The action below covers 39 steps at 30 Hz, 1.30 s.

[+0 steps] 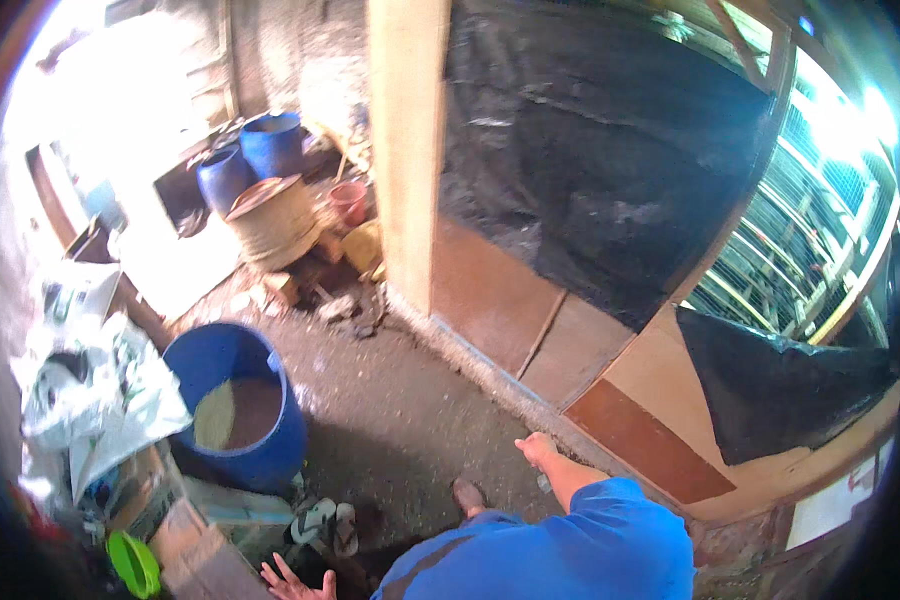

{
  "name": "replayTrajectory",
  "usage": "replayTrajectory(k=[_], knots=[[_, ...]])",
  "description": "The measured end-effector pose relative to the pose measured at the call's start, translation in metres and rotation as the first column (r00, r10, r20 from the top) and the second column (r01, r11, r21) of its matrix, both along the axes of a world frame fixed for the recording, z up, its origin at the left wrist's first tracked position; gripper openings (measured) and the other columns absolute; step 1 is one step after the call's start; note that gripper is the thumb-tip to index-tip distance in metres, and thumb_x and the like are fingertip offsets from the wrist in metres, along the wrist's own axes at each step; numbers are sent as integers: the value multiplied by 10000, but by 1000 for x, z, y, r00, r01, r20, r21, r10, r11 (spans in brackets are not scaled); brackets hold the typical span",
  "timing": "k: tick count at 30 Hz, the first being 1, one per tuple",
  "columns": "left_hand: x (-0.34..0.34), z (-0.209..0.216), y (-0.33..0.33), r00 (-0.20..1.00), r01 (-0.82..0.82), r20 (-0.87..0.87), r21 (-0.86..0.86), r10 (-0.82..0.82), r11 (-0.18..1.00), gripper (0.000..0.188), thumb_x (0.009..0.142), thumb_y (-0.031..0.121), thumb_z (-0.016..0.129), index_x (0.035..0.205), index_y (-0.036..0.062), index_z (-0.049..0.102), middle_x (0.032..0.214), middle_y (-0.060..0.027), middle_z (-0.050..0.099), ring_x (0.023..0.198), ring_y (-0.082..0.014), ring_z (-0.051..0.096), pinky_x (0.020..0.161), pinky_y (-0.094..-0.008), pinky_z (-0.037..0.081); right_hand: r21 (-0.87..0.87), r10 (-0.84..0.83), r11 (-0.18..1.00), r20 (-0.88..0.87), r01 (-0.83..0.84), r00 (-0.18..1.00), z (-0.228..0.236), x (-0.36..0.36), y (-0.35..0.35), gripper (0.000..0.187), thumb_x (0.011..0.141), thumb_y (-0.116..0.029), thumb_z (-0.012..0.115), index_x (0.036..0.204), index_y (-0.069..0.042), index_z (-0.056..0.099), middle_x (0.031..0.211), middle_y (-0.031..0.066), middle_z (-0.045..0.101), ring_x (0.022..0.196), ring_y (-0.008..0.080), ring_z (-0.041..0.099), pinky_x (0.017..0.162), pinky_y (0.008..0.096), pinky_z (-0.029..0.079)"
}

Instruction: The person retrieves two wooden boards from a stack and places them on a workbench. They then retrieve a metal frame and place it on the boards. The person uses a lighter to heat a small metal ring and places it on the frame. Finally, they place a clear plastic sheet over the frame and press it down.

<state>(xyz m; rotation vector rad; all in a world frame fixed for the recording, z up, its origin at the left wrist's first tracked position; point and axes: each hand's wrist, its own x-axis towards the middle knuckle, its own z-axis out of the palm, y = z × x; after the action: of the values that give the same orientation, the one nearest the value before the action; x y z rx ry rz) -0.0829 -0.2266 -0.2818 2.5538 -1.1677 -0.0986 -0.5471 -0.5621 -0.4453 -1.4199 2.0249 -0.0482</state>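
Head view: left hand spread near sandals; right hand curled.

The left hand was positioned at 7 o'clock in the head view, at the lower edge, with its fingers spread toward 10 o'clock and its thumb toward 12 o'clock. The bare right forearm extended toward 10 o'clock, placing the right hand at 5 o'clock, curled; full closure was indeterminate.
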Motion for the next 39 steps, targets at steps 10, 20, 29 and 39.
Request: replayTrajectory(k=[10,20,29,39], knots=[[-77,-17,-183,878,471,49,96,-477,877,1090,679,645,738,1521,124,282,1495,-343,235,1360,-514,261,1059,-647,239,-696,-598,386,311,605,739,90,-220,-160,306,879,-265,650,1039,-9,600,1037,207,635,1006,367,599,855,460,466],[-129,1,-264,807,584,-182,103,-562,805,1030,741,556,725,1544,182,200,1540,-316,147,1409,-513,150,1090,-675,158,-826,-683,169,295,537,669,188,-321,-243,346,882,-264,656,1111,-21,562,1100,204,539,1039,374,544,920,444,435],[-137,-23,-281,793,604,-133,58,-594,795,1089,673,562,784,1539,220,218,1538,-285,186,1414,-473,188,1095,-652,208,-698,-677,447,145,559,722,204,-321,-231,270,871,-252,653,1057,-56,639,1101,195,612,1082,357,578,941,426,459],[-140,3,-282,826,561,-127,271,-549,782,1060,676,586,774,1530,255,241,1541,-245,217,1324,-504,348,1070,-591,338,-693,-673,553,-44,463,738,202,-315,-204,164,866,-234,628,970,-117,677,1005,162,664,995,340,636,865,443,507]])
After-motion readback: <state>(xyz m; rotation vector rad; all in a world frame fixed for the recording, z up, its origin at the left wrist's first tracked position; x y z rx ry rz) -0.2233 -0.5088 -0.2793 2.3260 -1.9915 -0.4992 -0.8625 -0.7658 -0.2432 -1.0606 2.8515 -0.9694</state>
